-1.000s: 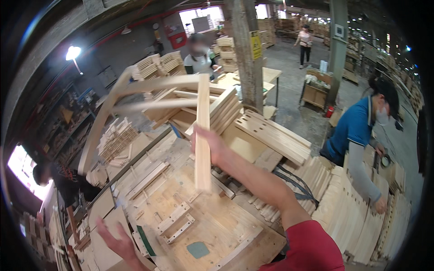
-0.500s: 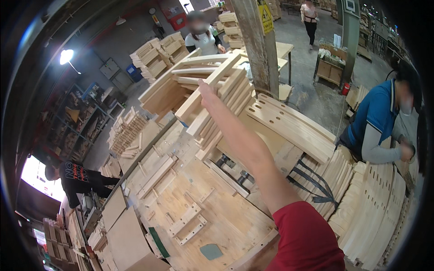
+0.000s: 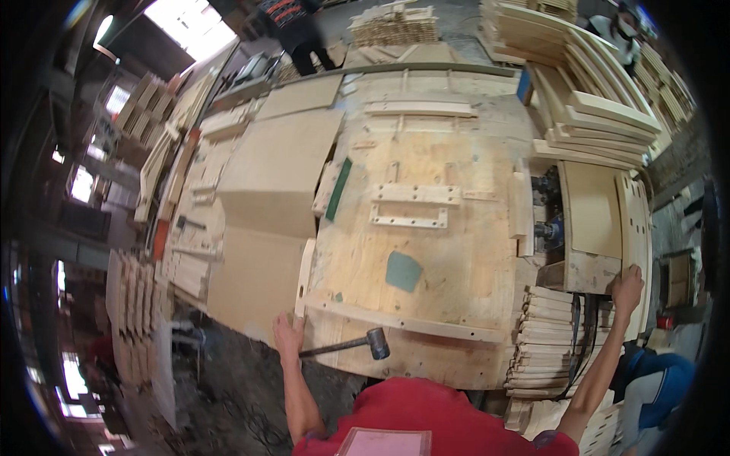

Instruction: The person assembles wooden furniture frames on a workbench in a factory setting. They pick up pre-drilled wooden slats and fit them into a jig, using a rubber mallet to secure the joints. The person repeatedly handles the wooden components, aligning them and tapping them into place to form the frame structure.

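Note:
My left hand (image 3: 287, 334) is at the near end of a narrow wooden slat (image 3: 305, 277) with a slot in it, fingers closed around that end. Beside it, a dark-headed mallet (image 3: 377, 344) lies on the near edge of the workbench, its handle end close to my wrist. Far to the right, my right hand (image 3: 627, 290) grips the near end of a long wooden board (image 3: 633, 220) with oval holes, lying with others at the bench's right side. On the bench sits a wooden jig (image 3: 414, 195) of blocks and strips.
Stacked wooden frames (image 3: 608, 114) rise at the back right. Brown sheets (image 3: 266, 175) cover the left of the bench. Slats (image 3: 544, 342) are piled near my right arm, where a person in blue (image 3: 665, 387) bends. Another person (image 3: 293, 30) stands beyond the bench.
My view has swung left and down. The right hand has come away from the stacked frames to the holed boards. My left hand, unseen before, now shows at the slotted slat.

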`<state>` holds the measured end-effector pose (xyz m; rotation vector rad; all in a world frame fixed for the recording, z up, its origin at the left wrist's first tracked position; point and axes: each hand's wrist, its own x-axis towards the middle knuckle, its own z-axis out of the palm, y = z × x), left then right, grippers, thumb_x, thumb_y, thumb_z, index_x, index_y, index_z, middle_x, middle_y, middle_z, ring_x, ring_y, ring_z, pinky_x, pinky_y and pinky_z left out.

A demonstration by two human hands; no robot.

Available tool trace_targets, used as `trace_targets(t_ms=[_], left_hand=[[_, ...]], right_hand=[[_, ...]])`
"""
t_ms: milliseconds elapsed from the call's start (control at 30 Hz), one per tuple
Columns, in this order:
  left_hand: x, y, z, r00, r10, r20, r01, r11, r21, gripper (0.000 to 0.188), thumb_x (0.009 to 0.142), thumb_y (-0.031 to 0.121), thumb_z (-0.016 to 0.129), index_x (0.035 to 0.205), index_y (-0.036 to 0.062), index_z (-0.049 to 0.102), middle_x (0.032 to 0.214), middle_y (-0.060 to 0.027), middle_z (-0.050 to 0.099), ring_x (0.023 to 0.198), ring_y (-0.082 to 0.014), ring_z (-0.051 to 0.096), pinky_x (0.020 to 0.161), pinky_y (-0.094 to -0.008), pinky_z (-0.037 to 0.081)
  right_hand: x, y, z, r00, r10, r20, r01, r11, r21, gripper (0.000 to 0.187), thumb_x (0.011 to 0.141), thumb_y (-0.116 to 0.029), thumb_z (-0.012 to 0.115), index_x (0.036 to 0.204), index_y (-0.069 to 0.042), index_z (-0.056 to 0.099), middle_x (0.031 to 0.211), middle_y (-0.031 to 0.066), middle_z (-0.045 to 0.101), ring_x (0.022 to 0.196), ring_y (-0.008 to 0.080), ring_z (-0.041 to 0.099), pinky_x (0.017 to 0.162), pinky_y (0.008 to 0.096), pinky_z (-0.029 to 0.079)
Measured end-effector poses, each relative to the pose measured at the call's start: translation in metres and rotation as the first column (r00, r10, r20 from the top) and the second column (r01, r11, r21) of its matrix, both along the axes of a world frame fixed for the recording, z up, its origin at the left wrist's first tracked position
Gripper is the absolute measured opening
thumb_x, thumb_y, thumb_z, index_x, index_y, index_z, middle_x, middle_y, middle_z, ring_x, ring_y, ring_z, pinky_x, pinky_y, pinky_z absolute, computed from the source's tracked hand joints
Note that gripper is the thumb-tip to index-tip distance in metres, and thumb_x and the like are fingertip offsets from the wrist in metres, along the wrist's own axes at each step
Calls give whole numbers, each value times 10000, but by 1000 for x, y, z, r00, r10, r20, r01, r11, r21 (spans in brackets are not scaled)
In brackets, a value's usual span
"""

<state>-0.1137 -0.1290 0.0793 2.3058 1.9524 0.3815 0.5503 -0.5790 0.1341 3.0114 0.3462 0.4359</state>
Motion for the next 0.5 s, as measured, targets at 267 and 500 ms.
trace_targets(t_ms=[267, 500], left_hand=[[-96, -4, 0, 958, 191, 213, 42, 640, -767, 377, 825, 344, 792, 931, 3, 671, 799, -36, 644, 756, -156, 594, 725, -328, 503], [-134, 10, -23, 959, 94, 268, 64, 848, -527, 405, 721, 257, 831, 977, -29, 703, 874, -171, 710, 765, -259, 659, 744, -368, 533]], right_hand=[[-5, 39, 24, 996, -94, -11, 92, 992, -91, 479, 806, -140, 722, 1237, -24, 549, 1142, 230, 577, 1110, 447, 593, 892, 522, 525], [-78, 48, 53, 994, -112, -9, 111, 991, -70, 439, 757, -169, 699, 1148, -13, 576, 1075, 250, 573, 994, 464, 634, 847, 553, 526]])
